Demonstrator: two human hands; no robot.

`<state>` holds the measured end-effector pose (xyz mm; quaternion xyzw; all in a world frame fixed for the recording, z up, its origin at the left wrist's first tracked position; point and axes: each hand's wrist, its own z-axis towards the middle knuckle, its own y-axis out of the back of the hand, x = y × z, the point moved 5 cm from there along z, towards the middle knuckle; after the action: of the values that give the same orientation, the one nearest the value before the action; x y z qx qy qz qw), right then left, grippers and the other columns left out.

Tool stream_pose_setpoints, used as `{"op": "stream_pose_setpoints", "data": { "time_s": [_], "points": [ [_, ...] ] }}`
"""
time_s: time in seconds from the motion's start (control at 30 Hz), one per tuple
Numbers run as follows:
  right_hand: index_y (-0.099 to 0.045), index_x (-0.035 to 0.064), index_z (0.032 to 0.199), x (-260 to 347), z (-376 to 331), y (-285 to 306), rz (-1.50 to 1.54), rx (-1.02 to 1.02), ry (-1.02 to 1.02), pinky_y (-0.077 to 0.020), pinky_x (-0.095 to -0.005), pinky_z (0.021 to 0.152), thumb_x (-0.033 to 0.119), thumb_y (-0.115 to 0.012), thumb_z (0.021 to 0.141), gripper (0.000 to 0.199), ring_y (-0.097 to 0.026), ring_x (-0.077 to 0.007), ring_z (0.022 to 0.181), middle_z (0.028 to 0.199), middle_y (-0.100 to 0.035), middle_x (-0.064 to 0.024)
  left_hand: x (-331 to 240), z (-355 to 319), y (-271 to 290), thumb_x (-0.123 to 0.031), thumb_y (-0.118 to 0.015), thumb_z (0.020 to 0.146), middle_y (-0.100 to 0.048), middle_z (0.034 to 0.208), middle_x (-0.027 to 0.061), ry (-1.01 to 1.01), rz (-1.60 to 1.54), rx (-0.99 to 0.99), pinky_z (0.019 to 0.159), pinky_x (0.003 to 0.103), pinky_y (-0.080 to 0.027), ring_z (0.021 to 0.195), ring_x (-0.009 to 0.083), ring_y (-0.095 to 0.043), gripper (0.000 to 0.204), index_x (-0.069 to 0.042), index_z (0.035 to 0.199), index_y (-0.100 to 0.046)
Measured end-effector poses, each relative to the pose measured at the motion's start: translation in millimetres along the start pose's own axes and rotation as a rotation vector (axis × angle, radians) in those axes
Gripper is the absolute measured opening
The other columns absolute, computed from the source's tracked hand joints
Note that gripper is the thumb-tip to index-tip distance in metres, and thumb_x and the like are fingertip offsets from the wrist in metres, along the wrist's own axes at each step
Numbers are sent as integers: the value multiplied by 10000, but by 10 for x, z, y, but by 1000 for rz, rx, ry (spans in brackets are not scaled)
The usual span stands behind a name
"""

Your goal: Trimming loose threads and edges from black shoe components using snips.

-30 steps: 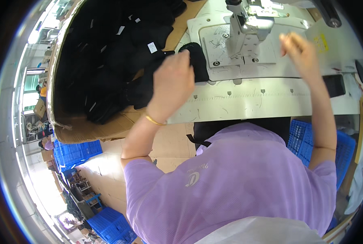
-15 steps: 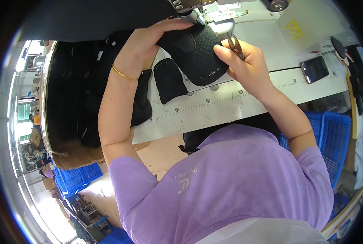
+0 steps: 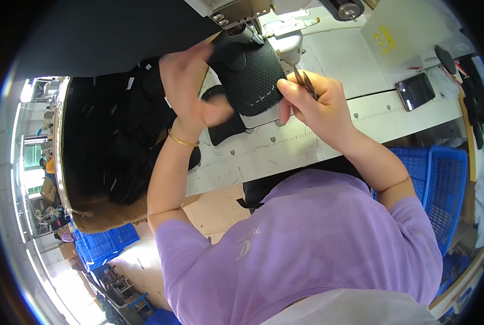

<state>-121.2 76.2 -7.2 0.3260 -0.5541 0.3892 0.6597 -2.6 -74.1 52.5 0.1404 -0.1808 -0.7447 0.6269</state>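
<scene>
Left hand [image 3: 190, 89] now drawn off black patch [image 3: 252, 73], grip spread, right hand [image 3: 317, 103] still pinching scissors [image 3: 307, 85] beside patch.

White sewing table [image 3: 382, 124], small black fabric piece [image 3: 225, 129], dark phone [image 3: 415, 92]

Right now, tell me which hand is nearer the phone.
Right: the right hand is left of the phone; the left hand is farther left, beyond the black piece.

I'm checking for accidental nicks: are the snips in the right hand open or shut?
Open: in the right hand, the snips show two dark blades with a gap between their tips.
</scene>
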Motion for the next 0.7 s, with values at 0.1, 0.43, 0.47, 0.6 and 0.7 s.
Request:
{"op": "stream_pose_setpoints", "data": {
  "time_s": [0.1,0.43,0.47,0.6,0.7],
  "points": [
    [-575,70,683,12,-58,-18,36,-8,-6,-309,-225,453,266,-572,950,331,-398,-9,492,557,-578,34,-340,-251,-49,-115,-698,829,-664,1054,71,-309,193,193,701,308,-505,873,192,-622,244,-62,1067,-713],
    [-618,59,640,-13,192,-19,28,-66,59,-300,-230,442,318,-578,946,403,-401,-24,476,508,-536,28,-104,-300,-253,-48,-692,751,-662,1126,42,-361,307,68,727,280,-499,900,178,-590,416,-108,1163,-691],
    [-618,55,638,-18,214,-19,41,-60,45,-297,-230,440,305,-579,949,400,-397,-22,477,515,-550,26,-83,-299,-265,-48,-693,744,-662,1121,41,-351,312,64,733,285,-497,898,179,-590,427,-112,1166,-691],
    [-619,53,652,25,259,-44,92,-102,93,-298,-227,433,284,-576,953,382,-387,-13,471,536,-584,23,-59,-314,-283,-56,-668,716,-656,1117,36,-309,369,87,773,303,-479,896,180,-588,477,-133,1187,-688],
    [-626,54,672,35,262,-50,106,-117,71,-299,-219,426,269,-573,955,359,-383,-2,468,562,-616,19,-96,-294,-300,-66,-654,707,-650,1116,29,-262,437,109,778,308,-466,894,178,-583,490,-140,1189,-689]
  ]
}}
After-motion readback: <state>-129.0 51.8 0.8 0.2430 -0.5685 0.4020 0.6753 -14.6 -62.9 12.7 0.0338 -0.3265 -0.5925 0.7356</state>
